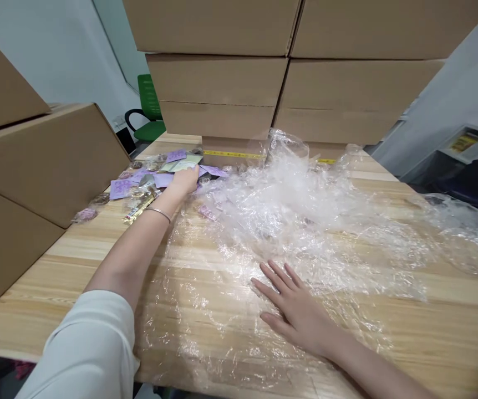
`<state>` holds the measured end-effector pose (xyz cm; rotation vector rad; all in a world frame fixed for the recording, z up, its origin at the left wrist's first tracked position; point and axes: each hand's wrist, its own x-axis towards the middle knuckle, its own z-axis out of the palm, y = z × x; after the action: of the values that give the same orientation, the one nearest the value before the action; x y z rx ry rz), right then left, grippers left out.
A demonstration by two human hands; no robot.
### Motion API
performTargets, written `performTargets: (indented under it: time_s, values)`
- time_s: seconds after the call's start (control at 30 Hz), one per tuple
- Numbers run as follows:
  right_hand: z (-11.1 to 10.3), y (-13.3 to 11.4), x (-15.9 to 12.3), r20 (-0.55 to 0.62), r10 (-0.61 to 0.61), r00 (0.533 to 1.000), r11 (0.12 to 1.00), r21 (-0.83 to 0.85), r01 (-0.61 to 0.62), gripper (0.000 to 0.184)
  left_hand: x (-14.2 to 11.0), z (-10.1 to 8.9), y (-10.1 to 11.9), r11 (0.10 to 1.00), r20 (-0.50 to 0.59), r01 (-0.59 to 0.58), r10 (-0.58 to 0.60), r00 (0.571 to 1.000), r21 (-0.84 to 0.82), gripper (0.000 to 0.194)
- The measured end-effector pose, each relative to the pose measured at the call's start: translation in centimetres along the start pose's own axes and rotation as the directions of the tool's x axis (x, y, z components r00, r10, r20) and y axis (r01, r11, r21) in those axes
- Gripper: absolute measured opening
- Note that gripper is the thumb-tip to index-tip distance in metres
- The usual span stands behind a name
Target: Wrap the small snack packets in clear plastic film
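My left hand (186,180) reaches far across the table into a heap of small packets. It touches purple packets (163,180) and lies against a pale green packet (183,163). Its fingers are mostly hidden, so I cannot tell whether they grip anything. A gold packet (140,209) lies just left of that wrist. My right hand (291,305) rests palm down with spread fingers on a thin sheet of clear plastic film (209,310). Beyond it, the film bunches into a large crumpled mound (289,194), partly covering a few pinkish packets.
Stacked cardboard boxes (222,83) rise at the back of the wooden table (56,282). More boxes (47,160) line the left side. A yellow tape strip (233,154) runs along the base of the back stack. Behind stands a green chair (149,100).
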<state>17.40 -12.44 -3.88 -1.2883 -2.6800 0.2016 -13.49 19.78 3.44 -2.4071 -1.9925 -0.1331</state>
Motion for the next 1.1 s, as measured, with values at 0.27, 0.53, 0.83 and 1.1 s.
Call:
performTargets:
  time_s: [0.27,0.53,0.83,1.1]
  values:
    - [-0.2,0.1,0.0,-0.006,-0.008,1.0,1.0,0.025,0.008,0.064,0.5,-0.5,3.2,0.98,-0.068,-0.156,0.165,0.984,0.126,0.055]
    - [-0.3,0.1,0.0,0.0,0.016,1.0,0.998,0.063,-0.016,0.062,-3.2,-5.3,2.9,0.982,-0.177,-0.123,0.147,0.973,0.144,0.035]
    - [-1.3,0.1,0.0,-0.163,0.175,0.971,0.903,0.42,-0.092,0.045,-23.1,-8.5,6.9,0.819,-0.526,-0.433,0.195,0.828,-0.377,0.021]
    - [-3.8,0.0,-1.4,0.069,0.507,0.859,0.528,0.763,-0.373,0.059,-31.0,3.3,11.3,0.605,-0.153,-0.793,0.792,0.591,0.07,0.045]
